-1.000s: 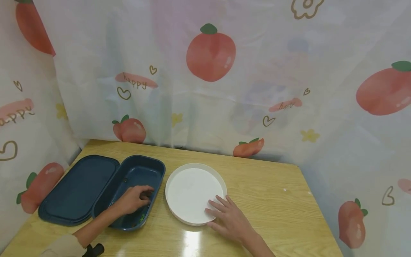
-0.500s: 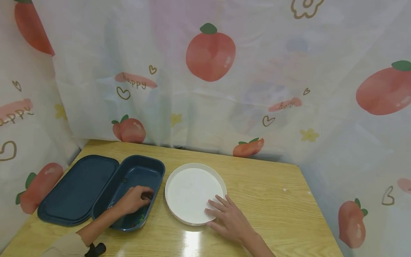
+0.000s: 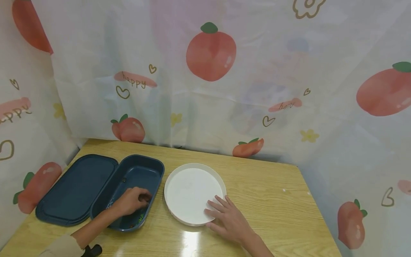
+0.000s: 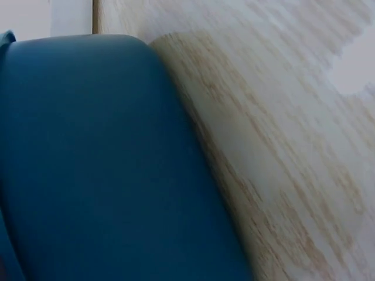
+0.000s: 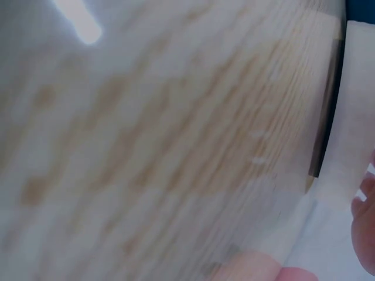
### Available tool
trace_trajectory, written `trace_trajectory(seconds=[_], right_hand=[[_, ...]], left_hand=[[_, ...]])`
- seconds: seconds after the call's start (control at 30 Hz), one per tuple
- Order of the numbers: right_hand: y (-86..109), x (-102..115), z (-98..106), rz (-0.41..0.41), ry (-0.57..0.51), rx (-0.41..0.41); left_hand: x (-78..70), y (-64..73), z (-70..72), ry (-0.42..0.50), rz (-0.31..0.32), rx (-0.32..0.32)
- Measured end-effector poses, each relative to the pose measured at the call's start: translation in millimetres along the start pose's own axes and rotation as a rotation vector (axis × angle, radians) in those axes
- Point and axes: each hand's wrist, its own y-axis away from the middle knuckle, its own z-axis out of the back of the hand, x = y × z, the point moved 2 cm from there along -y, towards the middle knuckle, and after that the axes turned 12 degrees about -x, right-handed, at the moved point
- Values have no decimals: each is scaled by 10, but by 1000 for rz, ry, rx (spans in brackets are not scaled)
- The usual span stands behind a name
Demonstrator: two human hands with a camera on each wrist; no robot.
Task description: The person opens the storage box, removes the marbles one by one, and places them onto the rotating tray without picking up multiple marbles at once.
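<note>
My left hand (image 3: 130,201) reaches down into a deep dark-blue box (image 3: 146,175), its fingers curled near the right wall. The fingertips are hidden, and I cannot tell whether they pinch anything. Small green bits (image 3: 140,217) lie on the box floor below the hand, and a tiny brownish piece (image 3: 124,180) sits further back. In the left wrist view, only the outer wall (image 4: 117,158) of the box shows large. My right hand (image 3: 229,221) rests with spread fingers over the near right rim of a round white shallow plate (image 3: 191,192), whose side wall (image 5: 354,111) appears in the right wrist view.
A flat dark-blue lid (image 3: 78,189) lies left of the box, right against it. The wooden table (image 3: 266,200) extends right of the plate to its edge. A fruit-printed curtain (image 3: 205,100) hangs behind and along both sides. A black device (image 3: 92,250) is on the left wrist.
The left hand's fingers draw in slightly inside the box. The right hand and the plate stay as they were, and the head view shifts a little.
</note>
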Motion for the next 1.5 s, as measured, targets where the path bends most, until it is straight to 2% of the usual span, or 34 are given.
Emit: trace_trajectory(seconds=[0.23,0.47,0.73,0.87,1.17,1.5], right_hand=[[4,3,9,-22,-6,8],[-4,18,12,-23,-2,13],[-13,19,21,-12,21,19],[-13,22,21,-8,22,21],[11,24,15,-12,15,21],[-6,30,14,-3,23,31]], left_hand=[[9,19,18,-17,-56,18],[-34,0,87,-20,-68,-49],[-292,-80,264,20,-45,-154],[-433,-131,295,35,-34,-186],[-726,-314,142,77,-73,-173],[-935,-588,-138,189,-45,-136]])
